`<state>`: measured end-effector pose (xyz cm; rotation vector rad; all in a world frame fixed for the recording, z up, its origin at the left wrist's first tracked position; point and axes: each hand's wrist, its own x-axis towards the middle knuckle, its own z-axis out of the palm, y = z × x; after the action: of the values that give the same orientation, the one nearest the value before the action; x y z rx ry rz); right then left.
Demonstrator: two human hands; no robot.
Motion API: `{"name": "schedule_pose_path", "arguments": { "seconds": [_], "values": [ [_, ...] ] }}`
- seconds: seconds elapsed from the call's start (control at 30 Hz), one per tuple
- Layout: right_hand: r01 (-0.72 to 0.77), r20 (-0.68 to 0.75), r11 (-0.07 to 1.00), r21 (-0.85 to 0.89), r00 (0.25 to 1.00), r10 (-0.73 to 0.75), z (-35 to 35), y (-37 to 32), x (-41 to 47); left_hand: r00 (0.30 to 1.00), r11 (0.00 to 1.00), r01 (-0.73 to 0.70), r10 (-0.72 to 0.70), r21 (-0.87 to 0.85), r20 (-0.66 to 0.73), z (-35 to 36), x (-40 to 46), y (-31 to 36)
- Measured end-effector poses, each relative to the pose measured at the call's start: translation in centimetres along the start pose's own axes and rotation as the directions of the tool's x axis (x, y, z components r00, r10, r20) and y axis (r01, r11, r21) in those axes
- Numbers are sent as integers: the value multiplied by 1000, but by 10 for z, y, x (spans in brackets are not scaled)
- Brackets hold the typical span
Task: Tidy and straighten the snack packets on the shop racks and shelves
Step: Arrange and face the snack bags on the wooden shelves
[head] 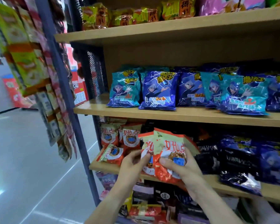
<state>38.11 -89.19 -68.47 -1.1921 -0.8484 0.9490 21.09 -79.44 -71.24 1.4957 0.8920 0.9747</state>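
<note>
My left hand [132,160] and right hand [181,165] each grip an orange packet [170,147] reading 好丽点 or similar, at the lower shelf's [103,167] front edge; blue packets [158,91] sit above.

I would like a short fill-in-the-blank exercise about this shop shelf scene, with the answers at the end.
1. Both hands hold orange snack packets at the ____ of the three wooden shelves in view.
2. The left hand pinches one packet; the ____ hand grips the other.
3. The middle shelf carries blue and ____ packets standing in a row.

Answers: lowest; right; teal
</note>
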Motion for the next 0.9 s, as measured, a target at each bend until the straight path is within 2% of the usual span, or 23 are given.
{"name": "schedule_pose_path", "arguments": {
  "seconds": [0.07, 0.23, 0.33, 0.43, 0.5, 0.6, 0.73, 0.8, 0.83, 0.9],
  "values": [
    [-28, -4, 999, -36, 1000, 28, 15, 19, 12, 998, 1000, 26, -26, -1, -60, -14, 1, -10],
    [-73, -14, 990, -122, 997, 72, 46, 43, 27, 989, 993, 108, -104, 37, -104, -40, 4, -23],
    [-141, -1, 985, -94, 990, 142, 67, 48, 34, 983, 990, 106, -89, 96, -161, -51, 6, -33],
    [-249, -32, 969, -9, 968, 248, 82, 58, 47, 982, 989, 148, -150, -22, -116, -61, 6, -39],
    [-264, -26, 962, -71, 965, 263, 88, 61, 52, 975, 973, 204, -211, -105, -70, -70, 7, -38],
    [-244, 23, 965, -100, 969, 247, 92, 63, 60, 976, 969, 218, -218, -117, 12, -86, 8, -37],
    [-291, 119, 945, -148, 944, 309, 101, 69, 76, 975, 964, 223, -218, -145, 51, -101, 26, -36],
    [-312, 98, 941, -131, 940, 326, 105, 73, 87, 972, 959, 224, -233, -174, -28, -104, 41, -34],
    [-321, 84, 941, -110, 940, 331, 106, 75, 92, 965, 967, 227, -239, -114, -110, -109, 51, -38],
    [-326, 41, 944, -54, 944, 328, 106, 78, 102, 932, 945, 247, -170, 216, -320, -122, 78, -56]
  ]
}}
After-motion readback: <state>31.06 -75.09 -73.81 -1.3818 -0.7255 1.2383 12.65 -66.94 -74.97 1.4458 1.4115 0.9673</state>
